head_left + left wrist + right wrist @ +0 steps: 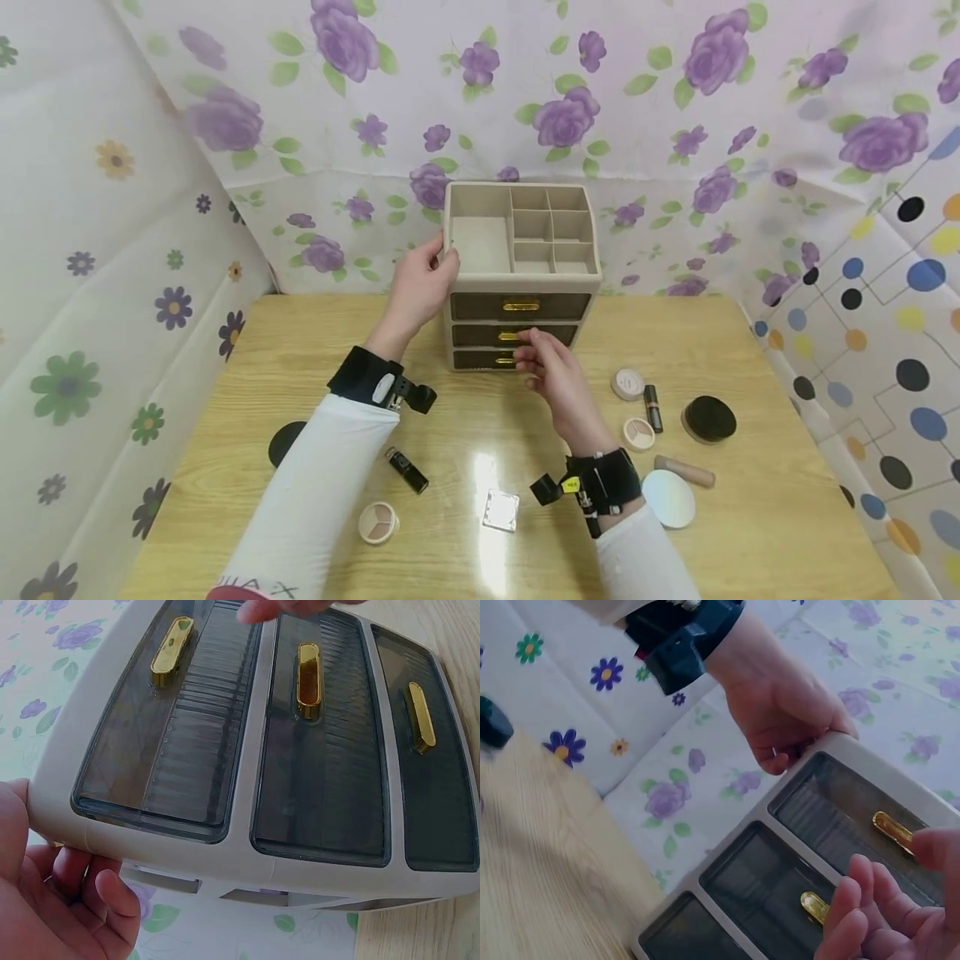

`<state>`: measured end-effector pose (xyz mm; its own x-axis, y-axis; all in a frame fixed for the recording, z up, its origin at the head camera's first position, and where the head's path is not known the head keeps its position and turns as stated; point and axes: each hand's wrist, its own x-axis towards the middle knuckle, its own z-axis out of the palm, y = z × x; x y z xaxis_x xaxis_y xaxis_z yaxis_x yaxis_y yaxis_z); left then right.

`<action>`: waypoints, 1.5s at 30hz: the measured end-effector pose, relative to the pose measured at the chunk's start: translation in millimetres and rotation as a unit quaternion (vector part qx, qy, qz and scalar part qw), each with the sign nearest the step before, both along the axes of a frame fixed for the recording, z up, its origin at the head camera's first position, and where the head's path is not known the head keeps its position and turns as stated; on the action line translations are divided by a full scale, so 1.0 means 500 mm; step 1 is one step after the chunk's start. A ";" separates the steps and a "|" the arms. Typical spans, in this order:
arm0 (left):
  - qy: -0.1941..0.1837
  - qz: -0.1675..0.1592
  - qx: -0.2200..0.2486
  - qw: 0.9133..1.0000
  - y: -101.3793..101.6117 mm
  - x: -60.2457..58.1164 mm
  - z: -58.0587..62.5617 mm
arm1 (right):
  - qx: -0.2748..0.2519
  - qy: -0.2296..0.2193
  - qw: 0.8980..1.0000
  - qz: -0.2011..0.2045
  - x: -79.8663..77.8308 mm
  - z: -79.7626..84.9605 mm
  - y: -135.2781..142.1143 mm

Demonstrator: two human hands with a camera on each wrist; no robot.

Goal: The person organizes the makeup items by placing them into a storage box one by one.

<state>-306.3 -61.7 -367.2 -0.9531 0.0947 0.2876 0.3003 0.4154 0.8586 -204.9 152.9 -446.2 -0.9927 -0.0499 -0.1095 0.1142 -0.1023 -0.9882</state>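
A cream desktop drawer organizer (525, 284) stands against the back cloth, its three dark see-through drawers closed. My left hand (420, 287) grips its upper left edge, thumb at the rim and fingers along the side; the left wrist view shows those fingers curled at the side wall. My right hand (561, 387) hovers before the drawer fronts with fingers loosely bent. Its fingertips are near the gold middle handle (308, 680), and nothing is held. The gold top handle (521, 306) and bottom handle (421, 716) also show.
Right of the organizer lie round compacts (628, 384), a dark lipstick tube (653, 408), a black round case (708, 419), a beige tube (684, 472) and a round mirror-like disc (669, 499). Nearer are a black tube (407, 470), a three-pan palette (377, 523) and a square clear case (501, 510).
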 end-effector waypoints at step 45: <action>-0.062 -0.025 -0.003 0.998 -0.017 0.006 0.009 | 0.025 0.043 0.998 -0.048 0.029 0.021 -0.022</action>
<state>-303.3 -70.2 -362.8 -0.9752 0.1449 0.1671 0.2127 0.4078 0.8880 -190.5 142.1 -435.6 -0.9985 0.0493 -0.0238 0.0209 -0.0584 -0.9981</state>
